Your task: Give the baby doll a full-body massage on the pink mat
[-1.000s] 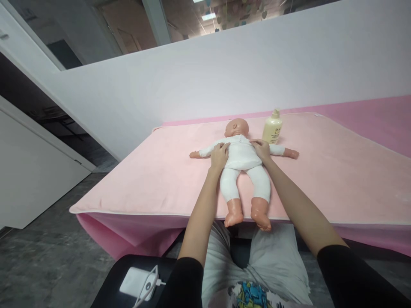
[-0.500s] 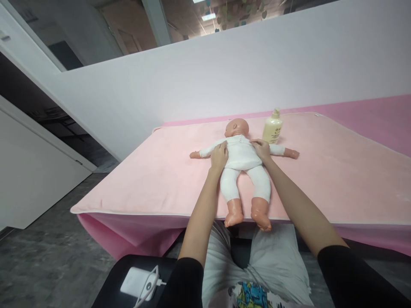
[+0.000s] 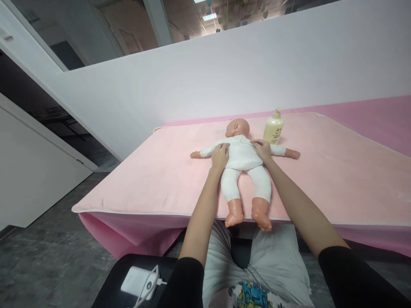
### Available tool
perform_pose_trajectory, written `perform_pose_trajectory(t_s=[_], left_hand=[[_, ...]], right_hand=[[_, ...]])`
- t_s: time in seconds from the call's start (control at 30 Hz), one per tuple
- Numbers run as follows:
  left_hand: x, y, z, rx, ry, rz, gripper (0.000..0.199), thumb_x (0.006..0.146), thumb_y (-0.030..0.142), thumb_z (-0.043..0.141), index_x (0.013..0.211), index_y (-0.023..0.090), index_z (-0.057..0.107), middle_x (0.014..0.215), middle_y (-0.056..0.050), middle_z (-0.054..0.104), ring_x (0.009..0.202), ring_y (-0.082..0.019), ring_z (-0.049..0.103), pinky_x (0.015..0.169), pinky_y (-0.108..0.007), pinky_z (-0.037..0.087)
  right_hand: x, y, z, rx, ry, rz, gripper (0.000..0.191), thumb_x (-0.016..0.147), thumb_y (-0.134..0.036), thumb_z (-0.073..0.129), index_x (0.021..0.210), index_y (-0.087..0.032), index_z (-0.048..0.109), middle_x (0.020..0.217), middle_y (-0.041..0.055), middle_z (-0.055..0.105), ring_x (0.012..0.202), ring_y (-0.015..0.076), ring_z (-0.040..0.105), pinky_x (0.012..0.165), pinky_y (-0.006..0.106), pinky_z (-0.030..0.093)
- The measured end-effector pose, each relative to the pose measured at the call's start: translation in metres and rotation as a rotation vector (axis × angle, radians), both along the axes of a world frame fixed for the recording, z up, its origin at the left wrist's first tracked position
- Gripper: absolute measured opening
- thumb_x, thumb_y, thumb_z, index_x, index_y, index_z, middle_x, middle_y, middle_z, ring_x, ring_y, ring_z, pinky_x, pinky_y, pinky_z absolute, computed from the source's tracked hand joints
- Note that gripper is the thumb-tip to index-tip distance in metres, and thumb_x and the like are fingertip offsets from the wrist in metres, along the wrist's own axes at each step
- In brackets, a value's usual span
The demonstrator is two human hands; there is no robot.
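A baby doll (image 3: 243, 154) in a white top and white leggings lies on the pale pink cover, its head turned to the left and its arms spread wide. My left hand (image 3: 220, 155) is at the left side of its chest, fingers bent against the cloth. On the opposite side, my right hand (image 3: 261, 149) has its curled fingers at the upper chest by the armpit. Both thumbs are mostly hidden. Beyond my right hand a pale yellow pump bottle (image 3: 273, 127) stands upright, close to the doll's outstretched arm.
The pink cover (image 3: 144, 179) drapes over the table's front edge, where the doll's feet overhang. A white wall (image 3: 205, 81) rises behind. At lower left, a white power bank (image 3: 138, 281) with a cable lies on a black seat (image 3: 112, 278).
Both hands stay at the doll's sides, with almost no movement. The whole view has shifted very slightly; doll and bottle keep their places.
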State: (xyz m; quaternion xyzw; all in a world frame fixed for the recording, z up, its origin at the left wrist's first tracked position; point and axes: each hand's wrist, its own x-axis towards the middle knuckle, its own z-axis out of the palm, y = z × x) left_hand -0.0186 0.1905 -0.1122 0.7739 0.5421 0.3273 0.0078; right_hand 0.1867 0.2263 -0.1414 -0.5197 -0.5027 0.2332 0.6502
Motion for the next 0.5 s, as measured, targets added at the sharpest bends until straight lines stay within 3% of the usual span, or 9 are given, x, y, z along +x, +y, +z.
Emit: perform_pose_trajectory(t_s=[0.5], left_hand=[[0.002, 0.0014, -0.0008, -0.002, -0.022, 0.051, 0.033, 0.091, 0.015, 0.039, 0.117, 0.016, 0.059, 0.119, -0.009, 0.064, 0.113, -0.021, 0.056, 0.098, -0.032, 0.042]], right_hand=[[-0.0007, 0.0004, 0.0001, -0.004, 0.005, -0.002, 0.014, 0.065, -0.021, 0.056, 0.068, -0.018, 0.069, 0.083, 0.0042, 0.072, 0.088, 0.0204, 0.064, 0.092, 0.036, 0.046]])
